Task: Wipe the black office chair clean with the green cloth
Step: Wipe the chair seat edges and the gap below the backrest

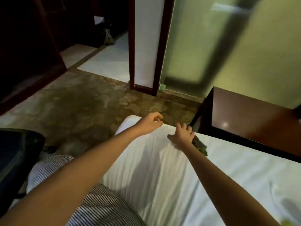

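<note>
While both bare arms reach forward over the bed (162, 176), the view looks down across its white sheet toward the far corner.

Left hand (150, 123): over the bed's far corner, fingers loosely curled, thumb near the fingertips. Nothing is seen in it, and contact with the sheet cannot be told.

Right hand (181, 137): palm down, low over the sheet, fingers spread wide and straight. It holds nothing.

Cloth (199, 146): a small dark-green crumple lying on the sheet at the bed's right edge. It sits just beside the outer edge of the right hand and wrist and is partly hidden behind the wrist. Whether hand and cloth touch cannot be told.

Chair (16, 160): black, at the lower left edge of view, beside the bed and well apart from both hands and the cloth. Only part of it is in frame.

Table (244, 121): dark wood with a glossy top, standing against the bed's right side just beyond the cloth.

Other: patterned brown carpet (78, 103) beyond the bed, a dark-framed white panel (143, 46) upright behind it, and a frosted greenish wall (203, 46) to its right. Striped fabric (104, 207) covers the person's lap at bottom left. The frame is slightly blurred.
</note>
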Tool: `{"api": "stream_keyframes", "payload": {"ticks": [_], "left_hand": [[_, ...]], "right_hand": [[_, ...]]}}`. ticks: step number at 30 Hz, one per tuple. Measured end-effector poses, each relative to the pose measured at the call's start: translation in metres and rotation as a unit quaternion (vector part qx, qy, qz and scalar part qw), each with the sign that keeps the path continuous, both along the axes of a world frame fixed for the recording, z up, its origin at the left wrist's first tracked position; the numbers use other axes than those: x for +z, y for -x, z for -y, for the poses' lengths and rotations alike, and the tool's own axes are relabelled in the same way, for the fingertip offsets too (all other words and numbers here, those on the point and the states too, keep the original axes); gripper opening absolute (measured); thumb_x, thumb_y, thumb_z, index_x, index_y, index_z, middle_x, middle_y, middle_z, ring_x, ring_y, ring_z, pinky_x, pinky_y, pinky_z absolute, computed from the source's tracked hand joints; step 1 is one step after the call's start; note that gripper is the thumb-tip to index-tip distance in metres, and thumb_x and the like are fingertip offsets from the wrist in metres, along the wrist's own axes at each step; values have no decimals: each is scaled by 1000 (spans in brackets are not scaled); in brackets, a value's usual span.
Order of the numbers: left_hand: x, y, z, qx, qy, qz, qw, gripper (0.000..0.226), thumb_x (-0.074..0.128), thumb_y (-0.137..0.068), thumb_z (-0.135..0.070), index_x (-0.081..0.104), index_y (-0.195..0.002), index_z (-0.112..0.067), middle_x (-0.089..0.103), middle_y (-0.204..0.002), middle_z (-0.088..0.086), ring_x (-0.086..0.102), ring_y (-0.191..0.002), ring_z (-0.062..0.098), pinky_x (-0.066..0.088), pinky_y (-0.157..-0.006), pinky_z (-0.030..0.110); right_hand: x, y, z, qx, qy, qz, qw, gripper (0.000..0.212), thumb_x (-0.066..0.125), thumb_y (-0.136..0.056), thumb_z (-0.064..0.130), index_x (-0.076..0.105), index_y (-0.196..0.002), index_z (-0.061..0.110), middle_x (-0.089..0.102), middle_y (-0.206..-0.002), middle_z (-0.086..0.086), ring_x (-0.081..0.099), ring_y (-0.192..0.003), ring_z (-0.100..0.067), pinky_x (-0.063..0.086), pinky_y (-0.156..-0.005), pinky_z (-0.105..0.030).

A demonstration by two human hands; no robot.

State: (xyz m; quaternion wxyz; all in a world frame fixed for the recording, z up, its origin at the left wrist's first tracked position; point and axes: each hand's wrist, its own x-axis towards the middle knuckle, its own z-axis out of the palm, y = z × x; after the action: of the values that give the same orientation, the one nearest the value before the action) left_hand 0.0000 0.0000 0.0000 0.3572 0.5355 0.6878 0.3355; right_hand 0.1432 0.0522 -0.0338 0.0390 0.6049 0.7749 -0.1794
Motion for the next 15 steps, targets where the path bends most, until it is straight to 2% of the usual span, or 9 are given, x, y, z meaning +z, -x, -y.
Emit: {"api": "stream_keyframes", "payload": {"ticks": [1, 3, 6, 9, 12, 15], "left_hand": [[-2, -4, -2, -1, 8, -4, 1000, 29, 55, -91, -17, 56, -118, -8, 57, -102, 4, 51, -88, 13, 40, -63, 16], [-14, -5, -2, 14, 22, 5, 1000, 28, 56, -91, -18, 57, -116, -9, 55, -101, 2, 51, -85, 13, 39, -62, 16], [-31, -6, 4, 13, 52, 17, 998, 28, 56, -91, -20, 56, -116, -9, 54, -102, 1, 50, -86, 14, 40, -62, 16], [-39, -2, 9, 19, 62, 23, 998, 29, 55, -91, -21, 55, -118, -10, 56, -107, 4, 52, -90, 15, 41, -63, 18], [-39, -1, 13, 36, 65, 24, 997, 31, 55, -92, -22, 54, -120, -11, 56, -115, 7, 55, -96, 19, 43, -73, 23], [-32, 2, 18, 74, 49, 50, 995, 40, 52, -93, -26, 46, -130, -12, 51, -121, 4, 52, -106, 17, 41, -77, 21]], "right_hand": [[-3, -6, -2, -30, 38, 42, 998, 73, 58, -86, 46, 24, -145, 20, 17, -153, -12, 13, -139, -38, 14, -111, -50], [-15, -12, -5, -53, 79, 88, 992, 75, 60, -85, 47, 23, -145, 20, 13, -153, -12, 12, -138, -41, 17, -109, -53], [-32, -18, -3, -45, 34, 81, 995, 45, 51, -93, 26, 38, -136, 17, 29, -143, -11, 27, -130, -38, 29, -103, -48], [-36, -17, -4, -12, -46, 12, 999, 32, 40, -97, 14, 46, -128, 14, 43, -132, -12, 41, -118, -35, 35, -94, -41], [-23, 2, -2, 26, -91, -83, 992, 31, 42, -98, 29, 50, -124, 14, 52, -122, -10, 50, -108, -32, 42, -83, -39], [0, 35, 6, 39, -78, -226, 970, 29, 46, -97, 36, 57, -106, 11, 59, -102, -6, 57, -93, -25, 43, -72, -33]]}}
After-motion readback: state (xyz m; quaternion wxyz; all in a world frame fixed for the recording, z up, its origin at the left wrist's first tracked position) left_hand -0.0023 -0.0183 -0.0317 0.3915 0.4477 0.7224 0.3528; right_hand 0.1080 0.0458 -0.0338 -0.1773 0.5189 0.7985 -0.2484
